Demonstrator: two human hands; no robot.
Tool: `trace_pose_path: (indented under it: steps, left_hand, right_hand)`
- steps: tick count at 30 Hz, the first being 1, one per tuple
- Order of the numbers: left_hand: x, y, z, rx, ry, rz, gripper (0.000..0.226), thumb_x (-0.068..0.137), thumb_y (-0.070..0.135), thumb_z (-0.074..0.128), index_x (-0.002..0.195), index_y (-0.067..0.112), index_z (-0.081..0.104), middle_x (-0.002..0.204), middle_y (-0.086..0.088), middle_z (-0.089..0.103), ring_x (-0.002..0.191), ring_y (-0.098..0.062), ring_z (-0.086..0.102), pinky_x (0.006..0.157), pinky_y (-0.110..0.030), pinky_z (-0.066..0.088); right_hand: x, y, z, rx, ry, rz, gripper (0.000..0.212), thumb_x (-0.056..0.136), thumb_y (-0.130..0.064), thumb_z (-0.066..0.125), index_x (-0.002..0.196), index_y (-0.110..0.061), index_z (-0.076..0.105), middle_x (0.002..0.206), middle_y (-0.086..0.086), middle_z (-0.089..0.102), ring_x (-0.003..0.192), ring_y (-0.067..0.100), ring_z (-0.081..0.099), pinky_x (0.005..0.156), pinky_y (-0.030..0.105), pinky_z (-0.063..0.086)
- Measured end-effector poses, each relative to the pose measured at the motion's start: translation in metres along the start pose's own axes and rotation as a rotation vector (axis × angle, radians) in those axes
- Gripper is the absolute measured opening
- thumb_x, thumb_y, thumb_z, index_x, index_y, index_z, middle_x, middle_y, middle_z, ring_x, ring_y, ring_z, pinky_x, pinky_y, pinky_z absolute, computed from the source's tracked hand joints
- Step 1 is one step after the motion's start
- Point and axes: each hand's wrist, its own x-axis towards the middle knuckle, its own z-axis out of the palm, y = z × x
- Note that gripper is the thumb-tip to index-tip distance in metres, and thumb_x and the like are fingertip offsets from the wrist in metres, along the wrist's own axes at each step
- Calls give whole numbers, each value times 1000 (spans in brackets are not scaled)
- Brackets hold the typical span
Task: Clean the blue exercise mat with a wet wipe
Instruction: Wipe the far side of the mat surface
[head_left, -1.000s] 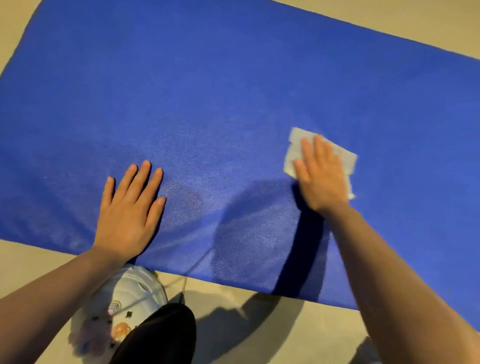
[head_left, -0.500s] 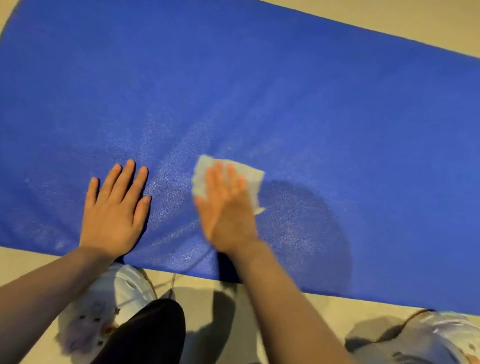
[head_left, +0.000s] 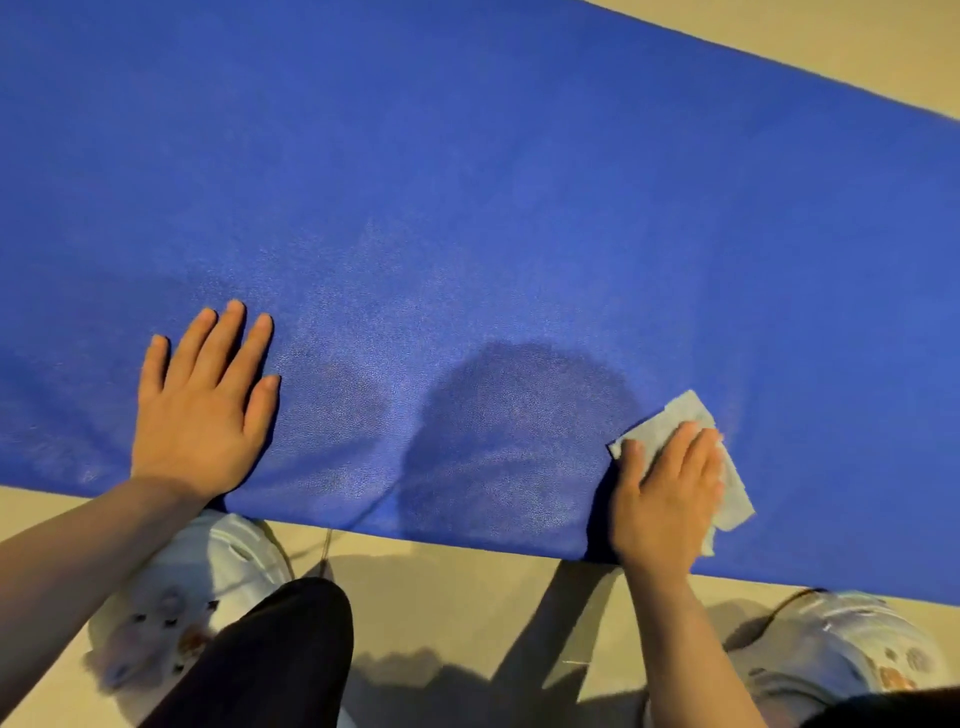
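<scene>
The blue exercise mat (head_left: 467, 182) lies flat on a beige floor and fills most of the view. My left hand (head_left: 200, 410) rests flat on the mat near its front edge, fingers straight and spread. My right hand (head_left: 667, 493) presses a pale wet wipe (head_left: 670, 423) flat against the mat close to the front edge, fingers straight on top of it. The wipe sticks out beyond my fingertips and to the right of my hand. A faint sheen marks the mat between my two hands.
Beige floor (head_left: 467, 587) runs along the mat's front edge and shows again at the top right. My two white patterned shoes (head_left: 197, 597) (head_left: 841, 644) and dark trouser legs (head_left: 280, 654) are just in front of the mat.
My right hand has swept the wipe from beside the left hand far to the right and nearer the front edge. My left hand stays pressed in place.
</scene>
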Motion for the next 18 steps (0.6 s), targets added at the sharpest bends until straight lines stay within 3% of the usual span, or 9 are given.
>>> trace_pose_path:
  steps: [2, 5, 7, 11, 13, 18]
  left_hand:
    - [0, 1, 0, 0, 4, -4, 60, 99, 41, 27, 148, 11, 44, 155, -16, 37, 143, -37, 31, 114, -58, 16]
    - [0, 2, -1, 10, 13, 3, 60, 99, 40, 28, 147, 10, 45, 155, -17, 38, 143, -38, 32, 114, -59, 18]
    - [0, 2, -1, 6, 8, 5, 60, 99, 40, 28, 148, 10, 44, 155, -16, 37, 143, -37, 31, 114, -59, 17]
    - [0, -1, 1, 4, 12, 12, 60, 99, 41, 28, 147, 9, 45, 156, -17, 37, 143, -38, 31, 114, -59, 17]
    - [0, 0, 1, 7, 13, 11, 60, 99, 41, 28, 147, 9, 45, 155, -16, 37, 143, -37, 31, 114, -59, 17]
    - [0, -1, 0, 1, 14, 3, 60, 98, 41, 28, 148, 11, 45, 156, -16, 37, 144, -36, 30, 115, -58, 16]
  right_hand:
    - [-29, -28, 16, -24, 7, -32, 69, 100, -40, 20, 148, 8, 28, 154, 28, 28, 143, 45, 26, 119, 50, 13]
    - [-72, -80, 37, 0, -73, -274, 63, 103, -32, 9, 147, 7, 31, 155, 26, 28, 144, 45, 25, 119, 50, 12]
    - [-103, -119, 44, 29, -134, -440, 65, 103, -33, 3, 149, 2, 32, 158, 21, 24, 147, 41, 19, 119, 49, 10]
    - [-130, -156, 44, 128, -186, -650, 64, 104, -47, 11, 151, -11, 36, 160, 8, 28, 149, 27, 18, 119, 43, 12]
    - [-119, -130, 41, 148, -158, -593, 62, 105, -46, 18, 150, -7, 35, 159, 11, 29, 149, 24, 21, 119, 41, 14]
    - [-62, 0, 14, -34, 37, -108, 65, 104, -41, 21, 146, 8, 32, 149, 31, 36, 139, 41, 31, 114, 49, 19]
